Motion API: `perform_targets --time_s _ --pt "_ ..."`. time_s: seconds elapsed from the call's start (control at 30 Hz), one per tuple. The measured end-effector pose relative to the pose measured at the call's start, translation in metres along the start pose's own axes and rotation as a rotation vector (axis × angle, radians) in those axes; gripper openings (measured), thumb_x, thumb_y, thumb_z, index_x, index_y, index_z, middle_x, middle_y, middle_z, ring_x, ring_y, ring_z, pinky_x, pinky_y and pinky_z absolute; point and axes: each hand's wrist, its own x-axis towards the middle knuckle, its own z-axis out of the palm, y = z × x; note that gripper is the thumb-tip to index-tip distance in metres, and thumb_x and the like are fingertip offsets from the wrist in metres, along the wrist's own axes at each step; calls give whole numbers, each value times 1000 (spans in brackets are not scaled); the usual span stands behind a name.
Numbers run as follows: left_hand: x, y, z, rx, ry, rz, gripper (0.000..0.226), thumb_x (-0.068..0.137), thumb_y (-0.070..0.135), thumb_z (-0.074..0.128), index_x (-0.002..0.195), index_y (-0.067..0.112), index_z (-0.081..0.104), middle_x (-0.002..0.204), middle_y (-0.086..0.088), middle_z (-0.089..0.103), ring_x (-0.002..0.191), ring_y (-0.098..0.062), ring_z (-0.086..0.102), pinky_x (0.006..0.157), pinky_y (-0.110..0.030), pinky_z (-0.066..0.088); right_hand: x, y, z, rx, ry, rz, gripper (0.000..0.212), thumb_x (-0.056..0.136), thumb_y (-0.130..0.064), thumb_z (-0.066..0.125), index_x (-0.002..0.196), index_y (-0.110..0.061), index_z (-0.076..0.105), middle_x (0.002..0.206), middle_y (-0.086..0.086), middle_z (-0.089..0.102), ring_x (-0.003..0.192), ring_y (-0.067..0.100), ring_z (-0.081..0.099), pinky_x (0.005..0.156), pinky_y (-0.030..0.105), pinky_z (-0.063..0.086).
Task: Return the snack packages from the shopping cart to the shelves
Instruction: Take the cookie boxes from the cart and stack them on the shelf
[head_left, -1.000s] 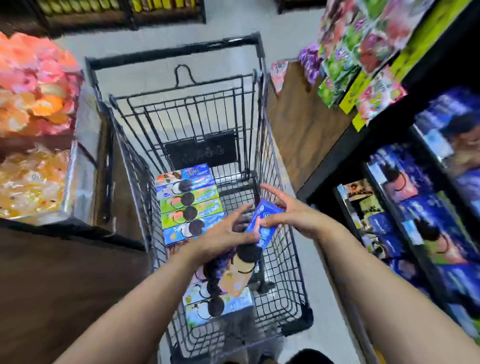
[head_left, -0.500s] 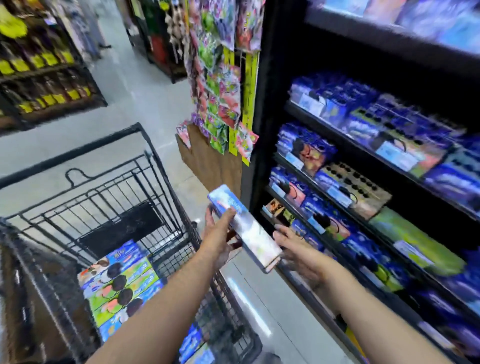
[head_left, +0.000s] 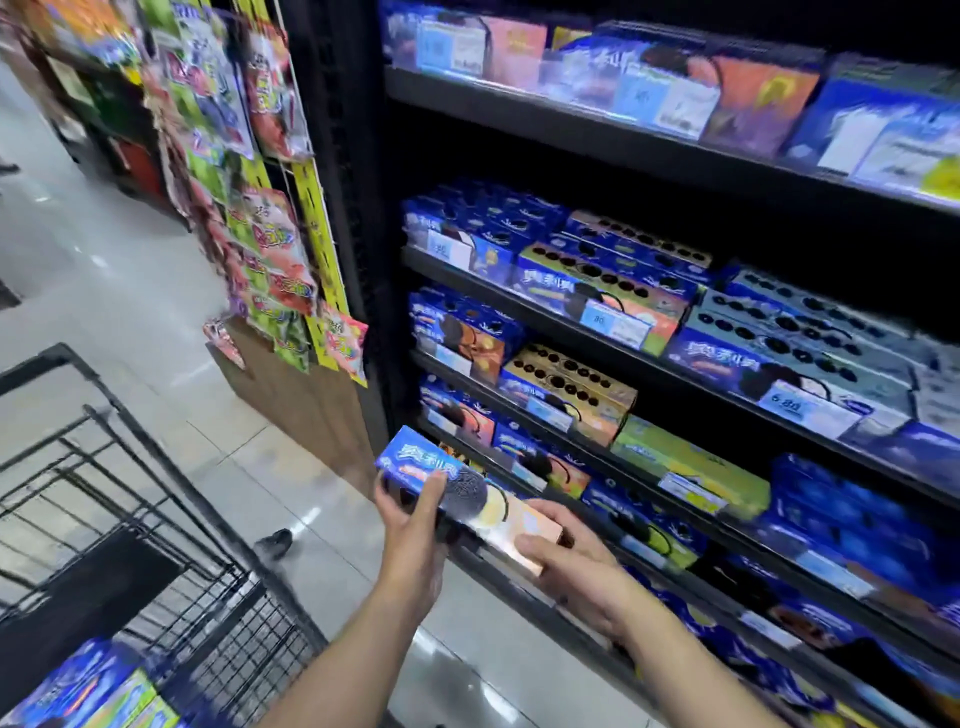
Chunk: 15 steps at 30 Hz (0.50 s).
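Beside stocked shelves (head_left: 571, 123), left hand (head_left: 410, 525) and right hand (head_left: 576, 571) each grip an end of 1 cookie box (head_left: 483, 506)

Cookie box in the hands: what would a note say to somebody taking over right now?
Left hand: grips the far end of the cookie box, thumb on top.
Right hand: holds the near end.
Cookie box: in the air in front of the lower shelves, not yet on one.
Cart: more boxes lie in it.
Done: one box is out of the cart.
Left: put it on a shelf, then return the rest.
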Motion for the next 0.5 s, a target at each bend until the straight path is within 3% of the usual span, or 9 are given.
perform_targets --time_s 0.1,0.17,0.23,0.3,0.37,0.43,0.5 --pt "14 -11 18 15 -126 -5 73 84 26 77 143 40 38 130 -4 67 120 -30 64 91 -45 55 -4 -8 -19 -55 103 -134 62 58 -28 92 115 -29 68 106 5 75 86 19 69 75 28 54" --pt "27 -20 31 54 -195 10 67 84 27 74 143 29 43 127 -2 69 115 -22 67 87 -36 58 -4 -9 -36 -171 210 -235 57 66 -21 93 116 -32 67 107 -2 76 89 14 72 76 24 55" --pt "41 -33 43 170 -242 74 60 87 32 76 140 26 49 124 0 71 113 -17 68 92 -36 55 -1 -4 -55 -303 317 -351 53 72 -19 91 115 -38 65 113 -6 71 96 6 69 79 20 53" --pt "53 -47 54 320 -235 223 56 84 40 79 132 28 51 122 4 70 107 -4 68 93 -29 52 8 3 -77 -512 455 -499 54 69 -37 91 113 -49 62 124 -16 59 112 -2 59 92 16 47" --pt "59 -61 64 401 -148 389 46 87 30 77 121 32 47 116 6 62 91 9 64 80 -14 49 18 7 -98 -645 546 -606 56 64 -53 88 113 -53 59 128 -17 49 122 0 52 101 21 43" --pt "66 -76 71 496 -113 561 44 88 26 75 115 41 43 117 3 54 93 1 61 80 -19 51 27 6 -114 -721 574 -654 58 62 -56 86 114 -54 59 131 -15 44 123 2 50 103 27 43" --pt "74 -91 77 633 -162 697 39 90 31 72 116 46 47 122 10 49 104 -5 58 90 -29 52 36 -1 -129 -760 609 -718 57 57 -61 83 110 -54 61 130 -12 42 120 -4 50 101 13 38"
